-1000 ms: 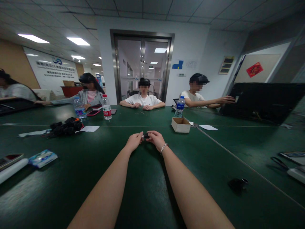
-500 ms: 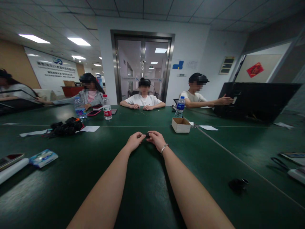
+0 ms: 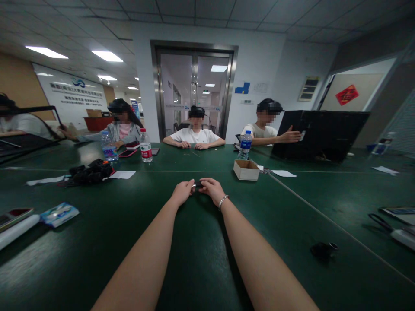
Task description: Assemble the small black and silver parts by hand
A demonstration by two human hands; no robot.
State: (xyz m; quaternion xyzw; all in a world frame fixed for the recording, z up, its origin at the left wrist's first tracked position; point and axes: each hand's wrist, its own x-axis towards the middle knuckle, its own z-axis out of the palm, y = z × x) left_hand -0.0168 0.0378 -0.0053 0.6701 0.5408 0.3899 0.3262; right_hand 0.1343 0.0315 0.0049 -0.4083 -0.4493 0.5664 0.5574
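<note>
Both hands meet over the green table (image 3: 194,242), ahead of my outstretched arms. My left hand (image 3: 183,192) pinches a small silver metal piece (image 3: 194,185) between thumb and fingers. In my right hand (image 3: 211,189), which wears a silver bracelet (image 3: 223,201), is a small black piece (image 3: 200,184), its kind too small to make out. The two pieces are close together; whether they are joined I cannot tell. A separate black part with a silver ring (image 3: 325,250) lies to the right of my right forearm.
An open cardboard box (image 3: 246,170) stands beyond my right hand, near a water bottle (image 3: 245,146). A heap of black items (image 3: 89,172) is at left, with a blue-white packet (image 3: 59,214) nearer. Across the table, a person handles a large black panel (image 3: 320,134).
More of the silver piece now shows between my hands, the left fingers having shifted slightly. At right, the person's large black panel has moved left. Another panel at far left has tilted up.
</note>
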